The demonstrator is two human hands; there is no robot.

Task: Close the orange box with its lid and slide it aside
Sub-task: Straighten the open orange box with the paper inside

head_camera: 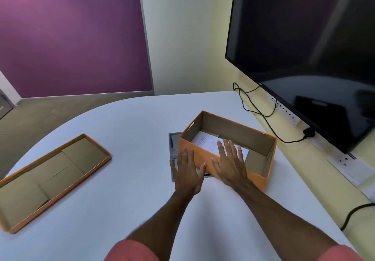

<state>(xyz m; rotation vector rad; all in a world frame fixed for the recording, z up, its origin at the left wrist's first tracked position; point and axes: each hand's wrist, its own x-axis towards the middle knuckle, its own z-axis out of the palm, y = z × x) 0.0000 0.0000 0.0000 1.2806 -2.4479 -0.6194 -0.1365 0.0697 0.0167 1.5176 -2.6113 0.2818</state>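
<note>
The orange box stands open on the white table, right of centre, with white paper lying inside. Its lid lies upside down at the far left of the table, brown inside facing up. My right hand is spread flat over the box's near wall, fingers reaching above the paper. Just left of the box, my left hand is spread with fingers apart, beside the box's left corner and over a grey panel. Neither hand holds anything.
A grey panel is set in the table under the box's left end. A large dark screen hangs on the right wall. Black cables and a socket strip run along the table's right edge.
</note>
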